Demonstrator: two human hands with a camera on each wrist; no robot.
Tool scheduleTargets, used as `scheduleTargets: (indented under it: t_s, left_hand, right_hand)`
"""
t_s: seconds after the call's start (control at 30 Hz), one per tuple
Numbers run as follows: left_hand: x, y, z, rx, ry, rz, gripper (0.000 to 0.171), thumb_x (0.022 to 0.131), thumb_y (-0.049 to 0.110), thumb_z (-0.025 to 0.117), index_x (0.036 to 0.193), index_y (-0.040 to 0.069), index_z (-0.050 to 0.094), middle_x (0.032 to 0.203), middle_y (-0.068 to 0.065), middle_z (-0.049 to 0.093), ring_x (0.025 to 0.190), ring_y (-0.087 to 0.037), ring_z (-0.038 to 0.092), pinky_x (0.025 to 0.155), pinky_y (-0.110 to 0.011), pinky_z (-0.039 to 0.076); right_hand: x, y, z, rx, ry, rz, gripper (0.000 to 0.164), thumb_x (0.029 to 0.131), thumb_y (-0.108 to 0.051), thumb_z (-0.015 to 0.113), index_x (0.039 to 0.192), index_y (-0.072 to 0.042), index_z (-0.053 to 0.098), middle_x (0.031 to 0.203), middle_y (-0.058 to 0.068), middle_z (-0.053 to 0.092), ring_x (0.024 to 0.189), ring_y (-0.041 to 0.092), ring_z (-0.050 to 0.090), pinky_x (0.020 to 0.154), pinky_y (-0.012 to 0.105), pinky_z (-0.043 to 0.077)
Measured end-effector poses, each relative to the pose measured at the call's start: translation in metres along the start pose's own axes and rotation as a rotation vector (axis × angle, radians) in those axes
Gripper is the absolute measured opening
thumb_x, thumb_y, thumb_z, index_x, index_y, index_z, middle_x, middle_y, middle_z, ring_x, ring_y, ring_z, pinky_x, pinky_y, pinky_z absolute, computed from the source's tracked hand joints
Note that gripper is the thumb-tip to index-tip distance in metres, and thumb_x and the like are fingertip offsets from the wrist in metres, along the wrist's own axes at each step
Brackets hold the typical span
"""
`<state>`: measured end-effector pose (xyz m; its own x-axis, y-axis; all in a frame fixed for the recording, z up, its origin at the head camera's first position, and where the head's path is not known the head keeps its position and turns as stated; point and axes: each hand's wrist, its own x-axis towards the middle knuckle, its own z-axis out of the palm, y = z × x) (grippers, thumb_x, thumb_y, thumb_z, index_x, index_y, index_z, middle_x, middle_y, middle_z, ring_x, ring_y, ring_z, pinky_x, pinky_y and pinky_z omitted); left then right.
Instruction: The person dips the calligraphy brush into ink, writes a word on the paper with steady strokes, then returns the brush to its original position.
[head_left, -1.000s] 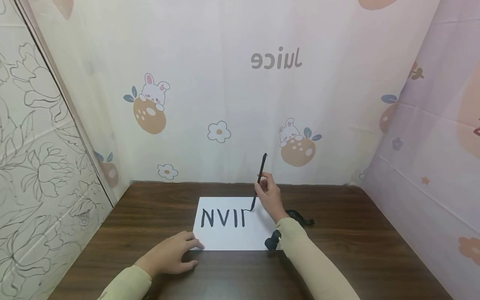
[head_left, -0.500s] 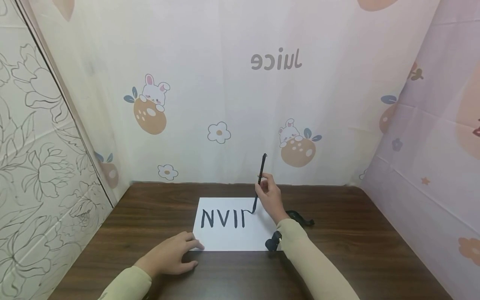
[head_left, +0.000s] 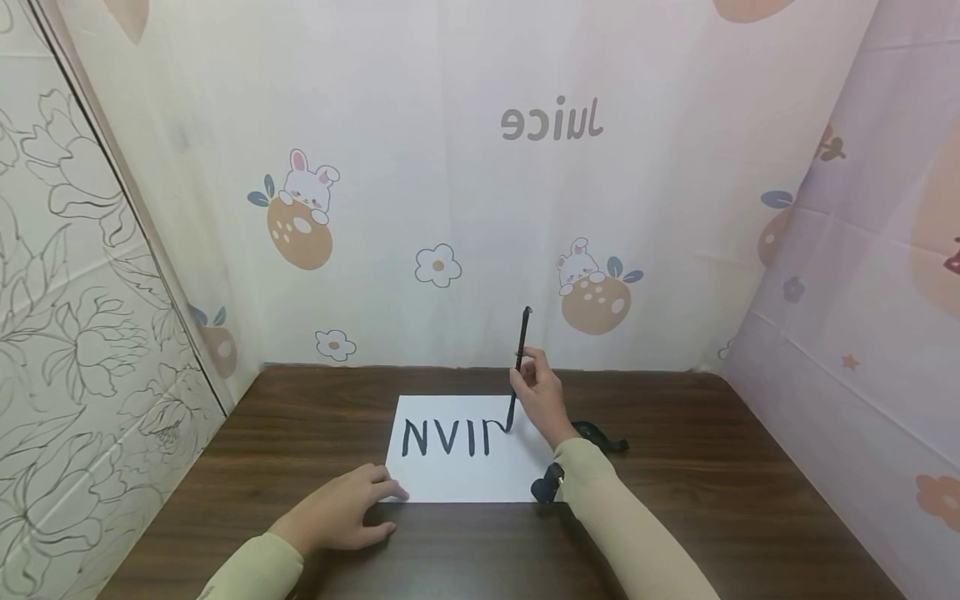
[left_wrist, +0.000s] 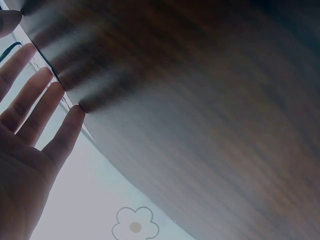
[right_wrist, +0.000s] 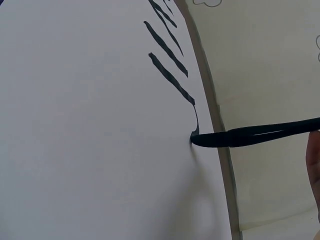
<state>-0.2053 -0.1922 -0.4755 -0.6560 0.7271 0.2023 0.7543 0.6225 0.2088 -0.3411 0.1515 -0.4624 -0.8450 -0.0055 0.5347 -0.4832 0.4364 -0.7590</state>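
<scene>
Right hand (head_left: 542, 396) pinches brush (head_left: 522, 333); tip has slid lower, lengthening the inked curve (right_wrist: 197, 122), apparently unfinished. Left hand (head_left: 341, 508), fingers straight, slightly spread, touches paper (head_left: 465, 481) near table's (head_left: 690, 492) far edge.

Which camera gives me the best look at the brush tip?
The right wrist view: it shows the brush tip large and unobstructed against the paper. The head view shows it only small; the left wrist view doesn't show it.
</scene>
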Motion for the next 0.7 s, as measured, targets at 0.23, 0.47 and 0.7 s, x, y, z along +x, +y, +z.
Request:
scheduleTargets:
  t_s: [0.23,0.47,0.7]
  left_hand:
    - [0.0003,-0.0001,0.0000,-0.003,0.000,0.001,0.032,0.086,0.031,0.076,0.115,0.020,0.070,0.105,0.008,0.059,0.094,-0.007,0.054,0.082,-0.032,0.051]
    - [0.0001,0.0000,-0.0001,-0.009,-0.013,-0.010,0.032,0.086,0.031,0.076,0.115,0.020,0.070,0.106,0.008,0.059,0.095,-0.007,0.054,0.082,-0.033,0.051]
    - [0.0001,-0.0014,0.0009,-0.006,0.000,0.002,0.031,0.086,0.032,0.076,0.115,0.021,0.070,0.105,0.008,0.060,0.095,-0.008,0.054,0.082,-0.032,0.051]
  right_hand:
    - [-0.0005,-0.0004,0.0000,0.001,-0.007,0.010,0.031,0.099,-0.013,0.061,0.129,-0.013,0.052,0.090,0.004,0.057,0.084,0.022,0.057,0.075,0.040,0.050]
    - [-0.0011,-0.0002,0.0004,0.008,-0.033,0.047,0.033,0.099,-0.016,0.061,0.130,-0.012,0.052,0.090,0.004,0.056,0.084,0.023,0.056,0.073,0.039,0.048]
    - [-0.0017,-0.0014,0.0012,0.028,-0.052,0.046,0.032,0.098,-0.016,0.061,0.129,-0.018,0.053,0.089,0.004,0.055,0.082,0.023,0.055,0.071,0.038,0.048]
